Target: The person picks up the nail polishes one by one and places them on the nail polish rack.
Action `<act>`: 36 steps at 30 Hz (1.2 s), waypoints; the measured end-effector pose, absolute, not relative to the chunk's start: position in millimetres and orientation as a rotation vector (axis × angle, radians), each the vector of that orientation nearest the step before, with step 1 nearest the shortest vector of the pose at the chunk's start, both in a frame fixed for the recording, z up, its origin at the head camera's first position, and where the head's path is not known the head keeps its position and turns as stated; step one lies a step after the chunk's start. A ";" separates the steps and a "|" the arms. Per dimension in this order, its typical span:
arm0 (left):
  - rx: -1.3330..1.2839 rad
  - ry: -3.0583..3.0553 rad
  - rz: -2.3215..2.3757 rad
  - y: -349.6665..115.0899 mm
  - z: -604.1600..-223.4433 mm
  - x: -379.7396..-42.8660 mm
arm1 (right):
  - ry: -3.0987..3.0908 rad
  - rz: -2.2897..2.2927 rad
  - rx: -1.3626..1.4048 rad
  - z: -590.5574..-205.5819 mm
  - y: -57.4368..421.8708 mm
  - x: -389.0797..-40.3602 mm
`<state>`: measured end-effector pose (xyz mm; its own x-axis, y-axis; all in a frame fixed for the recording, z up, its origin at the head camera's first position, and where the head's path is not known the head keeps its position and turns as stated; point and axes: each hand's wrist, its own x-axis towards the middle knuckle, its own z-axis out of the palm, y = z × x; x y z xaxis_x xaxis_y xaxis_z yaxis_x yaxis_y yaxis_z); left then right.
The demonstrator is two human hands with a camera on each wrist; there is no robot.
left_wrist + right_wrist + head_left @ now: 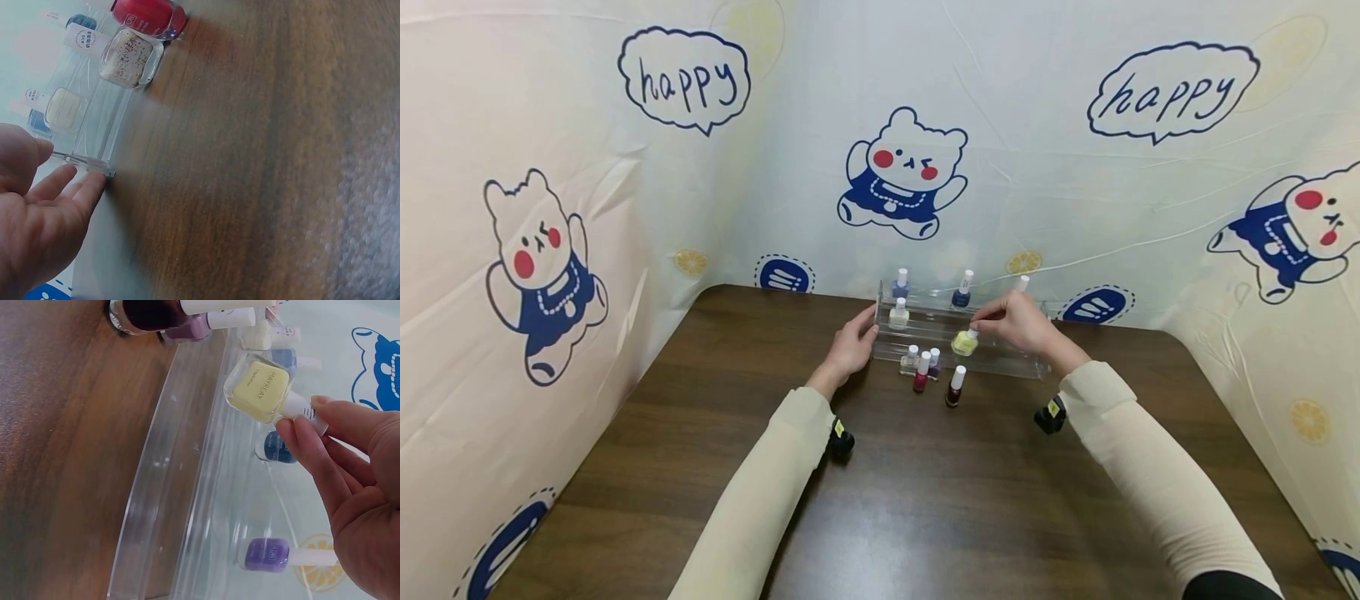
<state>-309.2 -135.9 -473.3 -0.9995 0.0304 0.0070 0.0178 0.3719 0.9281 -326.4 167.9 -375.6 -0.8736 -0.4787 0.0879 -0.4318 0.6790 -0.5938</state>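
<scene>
Head view: right hand [1018,321] pinching white cap [301,411] of squarish glass yellow-polish bottle [257,390], above clear stepped rack [150,487]; left hand [850,343], grip closed on rack's end; blue bottle [279,447], cream bottle [898,316] upright on tiers; dark bottle [953,393] on wood-grain worktop [887,508].

9 polish bottles [965,343] (1 red), 1 clear rack [1011,365], 2 wrist cameras [841,442]
</scene>
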 end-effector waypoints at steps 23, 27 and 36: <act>0.054 2.590 1.759 -134.0 -474.1 -305.8 | 2.930 -0.953 -0.713 -365.4 165.0 -333.8; 0.052 2.585 1.763 -134.0 -473.2 -305.6 | 2.965 -0.939 -0.703 -364.4 163.2 -335.0; 0.043 2.594 1.767 -133.9 -471.4 -307.0 | 3.056 -0.880 -0.771 -366.2 155.8 -339.7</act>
